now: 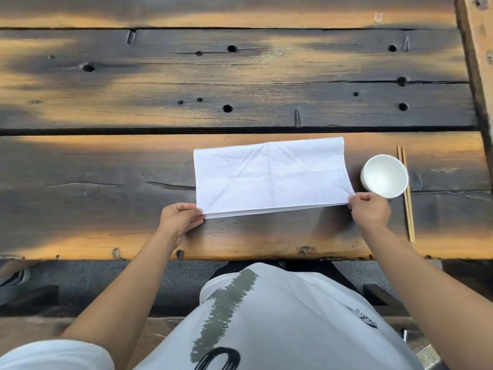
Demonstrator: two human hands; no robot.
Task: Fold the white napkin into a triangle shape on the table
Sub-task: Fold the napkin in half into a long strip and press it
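Note:
The white napkin (270, 174) lies on the dark wooden table (106, 182), folded in half into a wide rectangle with crease lines across it. Its fold runs along the far edge and the two open edges lie nearest me. My left hand (180, 218) pinches the near left corner between thumb and fingers. My right hand (369, 208) pinches the near right corner, which is lifted slightly off the wood.
A white bowl (384, 175) stands just right of the napkin, close to my right hand. A pair of wooden chopsticks (406, 193) lies beyond the bowl, pointing away from me. The table's near edge (240, 256) runs in front of my lap.

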